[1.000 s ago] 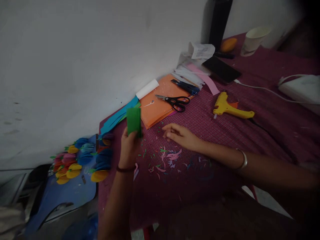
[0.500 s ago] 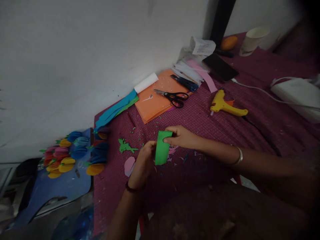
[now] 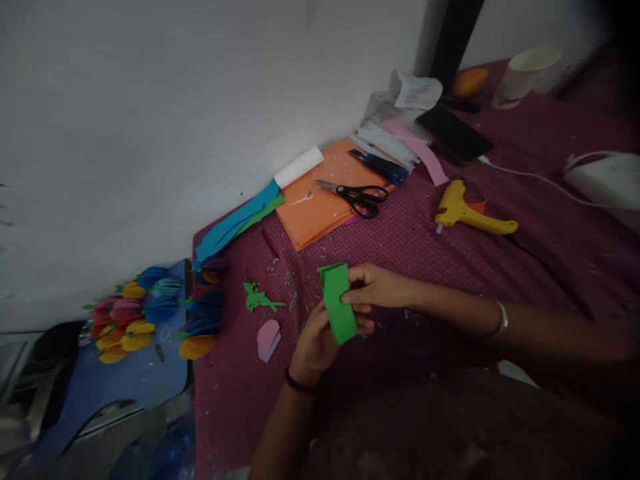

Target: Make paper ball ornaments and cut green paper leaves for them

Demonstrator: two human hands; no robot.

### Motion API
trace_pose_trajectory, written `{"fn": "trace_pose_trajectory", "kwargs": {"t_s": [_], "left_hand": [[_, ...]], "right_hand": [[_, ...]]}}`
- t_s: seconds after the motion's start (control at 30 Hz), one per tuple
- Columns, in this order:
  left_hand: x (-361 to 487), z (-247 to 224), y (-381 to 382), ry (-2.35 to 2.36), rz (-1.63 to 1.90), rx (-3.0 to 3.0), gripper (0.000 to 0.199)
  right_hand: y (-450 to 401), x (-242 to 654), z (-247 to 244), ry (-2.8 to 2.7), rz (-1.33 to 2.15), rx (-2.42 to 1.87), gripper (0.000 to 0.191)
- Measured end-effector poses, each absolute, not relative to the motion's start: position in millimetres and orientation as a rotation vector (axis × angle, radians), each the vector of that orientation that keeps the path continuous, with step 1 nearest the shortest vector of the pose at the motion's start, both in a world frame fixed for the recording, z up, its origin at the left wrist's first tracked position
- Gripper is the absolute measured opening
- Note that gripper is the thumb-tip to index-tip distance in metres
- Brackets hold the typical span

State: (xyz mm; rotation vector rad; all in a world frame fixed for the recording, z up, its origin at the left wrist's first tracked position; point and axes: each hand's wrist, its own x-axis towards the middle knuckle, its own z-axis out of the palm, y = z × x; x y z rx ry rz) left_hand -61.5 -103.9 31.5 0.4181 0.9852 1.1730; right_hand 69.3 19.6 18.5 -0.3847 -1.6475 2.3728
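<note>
While both hands met over the table (image 3: 215, 393), the green paper (image 3: 340, 308) was held above it, toward the near side, tilted, its upper end leaning left.

Right hand (image 3: 377, 287): closed on the right edge, thumb on the front face, fingers behind; the gap between them was little more than the paper's thickness. Left hand (image 3: 315, 340): half curled, touching the lower left edge; its fingertips lay partly hidden, so whether it pinched or only steadied could not be told.

Handling, as judged: very light; soft to bend singly, somewhat stiffer where folded in layers; dry, not slippery, though the layers could slide over one another; easily creased or torn. Best hold: a flat, light pinch across all layers at the long edges, clear of the open upper end.

Appearance: one oblong, bright green, plain and matt; long edges fairly straight, the body slightly bowed; layers parted at the top, showing a darker fold inside. No marks could be made out.

Nearby: green scraps (image 3: 257, 298) and pink pieces (image 3: 269, 335), to the left. Farther off: scissors (image 3: 361, 197), lying on orange sheets (image 3: 306, 223).
</note>
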Motion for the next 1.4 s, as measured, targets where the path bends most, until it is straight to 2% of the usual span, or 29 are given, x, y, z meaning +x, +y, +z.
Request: {"fn": "trace_pose_trajectory", "kwargs": {"t_s": [0.07,0.2,0.33,0.43,0.53,0.63,0.67,0.83,1.0,1.27,1.4], "left_hand": [[-59,30,-105,0.837,1.146,0.343,0.057],[-56,21,-108,0.889,1.299,0.428,0.024],[-57,17,-110,1.307,1.541,0.631,0.022],[-57,22,-110,1.573,1.647,0.768,0.034],[-57,27,-110,1.591,1.609,0.832,0.043],[-60,24,-110,1.532,1.509,0.784,0.018],[-61,22,-110,1.496,1.491,0.731,0.015],[-67,13,-104,1.274,1.565,0.384,0.028],[-66,12,-99,1.217,1.619,0.214,0.028],[-69,13,-96,1.246,1.751,0.132,0.025],[-67,20,-98,1.177,1.736,0.143,0.029]], "right_hand": [[20,70,20,-1.656,2.433,-0.315,0.032],[21,70,21,-1.569,2.396,-0.277,0.037],[20,70,20,-1.463,2.202,-0.448,0.041],[20,69,21,-1.578,2.116,-0.429,0.045],[19,67,20,-1.746,1.933,-0.515,0.04],[17,65,17,-1.817,1.982,-0.567,0.037],[16,65,16,-1.826,2.051,-0.559,0.036],[12,67,16,-1.819,2.267,-0.444,0.037],[9,67,18,-1.873,2.32,-0.353,0.036],[9,66,16,-1.877,2.23,-0.461,0.021],[7,66,14,-1.915,2.035,-0.501,0.024]]}}
